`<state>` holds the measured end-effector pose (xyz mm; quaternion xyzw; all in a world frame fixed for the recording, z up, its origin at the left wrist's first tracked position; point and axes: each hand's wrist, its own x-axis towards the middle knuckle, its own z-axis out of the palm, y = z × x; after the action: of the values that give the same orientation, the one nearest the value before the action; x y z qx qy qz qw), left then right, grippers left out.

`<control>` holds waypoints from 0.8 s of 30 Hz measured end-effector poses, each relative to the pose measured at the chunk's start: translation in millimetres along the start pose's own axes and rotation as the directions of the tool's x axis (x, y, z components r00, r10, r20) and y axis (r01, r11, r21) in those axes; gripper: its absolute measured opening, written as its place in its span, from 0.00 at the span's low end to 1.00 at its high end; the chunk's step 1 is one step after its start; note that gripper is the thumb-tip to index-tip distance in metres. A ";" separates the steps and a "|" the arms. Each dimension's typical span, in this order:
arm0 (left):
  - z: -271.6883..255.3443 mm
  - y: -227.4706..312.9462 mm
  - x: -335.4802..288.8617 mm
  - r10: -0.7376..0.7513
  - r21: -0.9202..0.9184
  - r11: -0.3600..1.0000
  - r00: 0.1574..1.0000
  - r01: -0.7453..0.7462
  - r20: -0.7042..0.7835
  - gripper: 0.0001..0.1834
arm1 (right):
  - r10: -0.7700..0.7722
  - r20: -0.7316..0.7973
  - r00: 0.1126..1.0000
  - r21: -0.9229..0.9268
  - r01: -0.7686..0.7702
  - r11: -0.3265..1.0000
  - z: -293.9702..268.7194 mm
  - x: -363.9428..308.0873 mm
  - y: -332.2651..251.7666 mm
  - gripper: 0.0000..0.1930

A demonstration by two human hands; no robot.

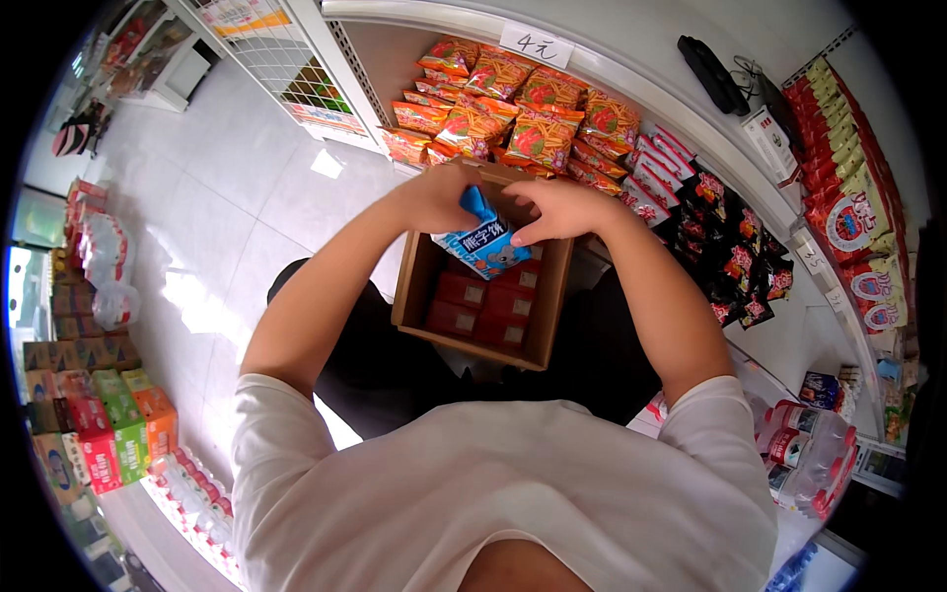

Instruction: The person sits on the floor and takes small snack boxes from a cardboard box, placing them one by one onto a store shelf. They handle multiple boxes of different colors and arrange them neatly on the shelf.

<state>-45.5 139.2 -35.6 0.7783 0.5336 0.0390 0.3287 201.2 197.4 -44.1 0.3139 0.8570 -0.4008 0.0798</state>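
Fingers [460, 179] of the left hand [434, 197] grip a blue packet [480, 245] above the open carton [416, 286], right hand's [570, 208] parted over one edge [563, 301].

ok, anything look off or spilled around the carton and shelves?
No spill or damage visible. Black snack packets lie in a loose jumble at right, unlike the more evenly stacked orange snack bags. The blue snack packet is tilted, but the left hand holds it at the cardboard carton.

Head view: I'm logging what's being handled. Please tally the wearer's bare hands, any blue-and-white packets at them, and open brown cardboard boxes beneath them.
Bare hands (left hand, right hand): 2
Blue-and-white packet: 1
Open brown cardboard box: 1
Total: 4
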 end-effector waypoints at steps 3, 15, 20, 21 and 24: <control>-22.8 -23.7 -11.9 -0.015 -0.470 0.882 0.997 -0.025 -0.081 0.24 | -0.142 0.115 0.983 0.459 0.074 0.885 7.8 18.1 6.6 0.43; -16.5 -85.7 -32.8 -0.430 -0.820 0.516 0.903 0.247 0.002 0.27 | 0.026 0.340 0.940 0.933 -0.341 0.116 31.2 68.5 -61.1 0.28; -15.0 -109.4 -34.1 -0.397 -0.933 0.351 0.915 0.084 -0.067 0.19 | 0.110 0.274 0.955 0.954 -0.285 0.092 41.6 85.5 -69.3 0.27; -15.3 -116.9 -33.0 -0.382 -0.953 0.301 0.920 0.033 -0.089 0.18 | 0.167 0.220 0.961 0.960 -0.243 0.139 42.9 88.4 -74.2 0.27; -21.1 -120.0 -35.8 -0.367 -0.983 0.160 0.919 -0.090 -0.144 0.17 | 0.139 0.112 0.984 0.970 -0.138 0.202 33.1 85.6 -91.0 0.31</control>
<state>-166.0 144.2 -75.1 0.3087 0.5015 0.4791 0.6509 75.0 169.7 -41.3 0.3699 0.3856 -0.8395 -0.0988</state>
